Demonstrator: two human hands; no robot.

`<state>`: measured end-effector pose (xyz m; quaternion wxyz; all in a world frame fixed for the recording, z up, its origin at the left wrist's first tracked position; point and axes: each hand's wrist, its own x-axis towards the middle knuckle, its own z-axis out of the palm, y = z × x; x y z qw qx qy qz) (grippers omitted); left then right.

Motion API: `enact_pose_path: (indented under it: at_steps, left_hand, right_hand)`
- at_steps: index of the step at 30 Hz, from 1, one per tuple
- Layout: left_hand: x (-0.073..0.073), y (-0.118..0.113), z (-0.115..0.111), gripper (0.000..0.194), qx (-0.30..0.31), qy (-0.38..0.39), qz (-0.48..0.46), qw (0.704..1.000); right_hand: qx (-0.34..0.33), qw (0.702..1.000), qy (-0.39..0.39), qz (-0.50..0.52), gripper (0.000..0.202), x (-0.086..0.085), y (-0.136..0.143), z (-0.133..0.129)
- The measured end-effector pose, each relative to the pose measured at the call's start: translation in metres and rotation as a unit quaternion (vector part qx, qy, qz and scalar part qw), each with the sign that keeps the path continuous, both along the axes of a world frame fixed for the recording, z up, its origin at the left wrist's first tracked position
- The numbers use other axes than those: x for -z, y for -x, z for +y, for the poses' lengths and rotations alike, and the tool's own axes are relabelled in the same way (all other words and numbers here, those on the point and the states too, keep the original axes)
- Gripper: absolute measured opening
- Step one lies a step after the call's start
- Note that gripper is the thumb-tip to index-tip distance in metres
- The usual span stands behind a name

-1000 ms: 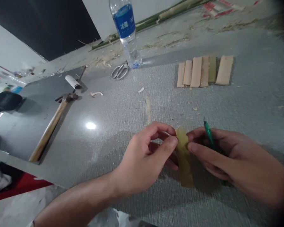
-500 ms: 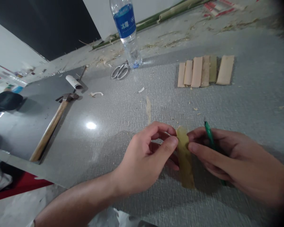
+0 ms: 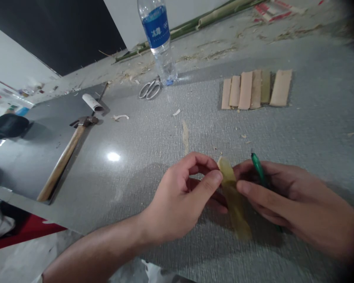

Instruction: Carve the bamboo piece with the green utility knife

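Note:
A yellow-green bamboo strip [image 3: 237,210] is held between my two hands above the grey table, its lower end blurred. My left hand [image 3: 188,192] pinches its upper left edge between thumb and fingers. On the other side, my right hand [image 3: 286,200] has its thumb and fingertip at the strip's right edge. A slim green pen-like tool [image 3: 259,169] is also tucked in that hand, its dark end pointing up and away. Fingers hide the middle of the tool, so its exact kind is unclear.
Several bamboo pieces [image 3: 246,90] lie in a row at the back right. A water bottle [image 3: 157,39] stands beside scissors [image 3: 150,89]. On the left are a hammer [image 3: 66,157], a white tube [image 3: 92,103] and a black cap [image 3: 9,125]. Green bamboo lengths [image 3: 218,15] lie along the wall.
The strip has tilted, with its lower end swinging right and its top slightly left. The green tool's tip has shifted a little left. My left hand has barely moved.

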<state>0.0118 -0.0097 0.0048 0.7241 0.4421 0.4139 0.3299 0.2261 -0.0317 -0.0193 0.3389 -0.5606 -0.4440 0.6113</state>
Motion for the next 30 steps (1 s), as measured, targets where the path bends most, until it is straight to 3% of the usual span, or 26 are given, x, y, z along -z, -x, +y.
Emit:
enact_pose_path:
  at_steps: [3,6,10,14,18,22,25,30]
  left_hand:
    - [-0.002,0.0,0.001,0.017,0.003,0.018,-0.011,1.0]
    - [-0.002,0.001,0.003,0.018,0.008,0.027,-0.004,1.0]
    - [-0.002,0.006,0.007,0.038,0.018,-0.013,0.053,0.998]
    - [-0.002,0.01,0.006,0.055,0.075,-0.05,0.13,0.987]
    - [-0.001,0.012,0.004,0.059,0.117,-0.062,0.169,0.977]
    - [0.0,0.011,0.003,0.06,0.109,-0.089,0.172,0.975]
    - [0.0,0.01,0.002,0.059,0.112,-0.109,0.172,0.973]
    - [0.001,0.009,0.001,0.057,0.113,-0.104,0.151,0.977]
  right_hand:
    - [-0.03,0.999,-0.023,0.039,0.031,0.0,0.001,0.001]
    - [-0.03,0.999,-0.022,0.023,0.026,0.0,0.0,0.0]
    - [-0.074,0.997,-0.01,0.03,0.029,0.004,-0.004,-0.003]
    - [-0.095,0.995,-0.038,-0.008,0.038,0.008,-0.008,-0.003]
    - [-0.096,0.995,-0.032,-0.013,0.035,0.007,-0.006,-0.005]
    - [-0.09,0.996,-0.003,0.006,0.038,0.005,-0.002,-0.01]
    - [-0.122,0.992,0.024,-0.012,0.048,0.009,-0.003,-0.011]
    - [-0.134,0.99,0.023,-0.04,0.055,0.015,-0.006,-0.01]
